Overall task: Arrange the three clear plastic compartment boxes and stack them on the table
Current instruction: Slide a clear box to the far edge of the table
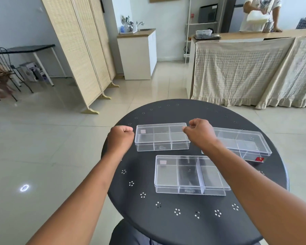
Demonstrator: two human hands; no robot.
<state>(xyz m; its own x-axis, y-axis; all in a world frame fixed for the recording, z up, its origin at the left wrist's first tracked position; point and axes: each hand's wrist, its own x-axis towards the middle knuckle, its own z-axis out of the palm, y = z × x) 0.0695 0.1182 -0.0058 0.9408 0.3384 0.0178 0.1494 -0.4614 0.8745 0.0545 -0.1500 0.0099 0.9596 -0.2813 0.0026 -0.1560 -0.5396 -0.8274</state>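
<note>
**Head view: three boxes flat on the worktop, none stacked yet**

The head camera looks down on a round black metal worktop [166,223] with small punched flower patterns near its rim. Three clear plastic compartment boxes lie on it, each flat on the surface and apart from the others. The far box [162,137] sits toward the far edge, a little left of centre, its lid closed and its dividers showing through. The near box [187,174] lies closer to the near edge, roughly central, parallel to the far one with a strip of bare worktop between them. The right-hand box [244,143] rests toward the right edge, turned at a slant, with a small red label at its near corner; the right forearm crosses over part of it.

Both hands flank the far box. The left hand [120,138] is curled into a loose fist just beside the box's left end, its grip closed on nothing I can see. The right hand [200,132] hovers at the box's right end with fingers curled in; whether the fingertips touch the lid edge cannot be told.

By my reading the task is barely begun: no box rests on another. Squaring the slanted box and building the whole stack remains, probably starting with this far box.
</note>
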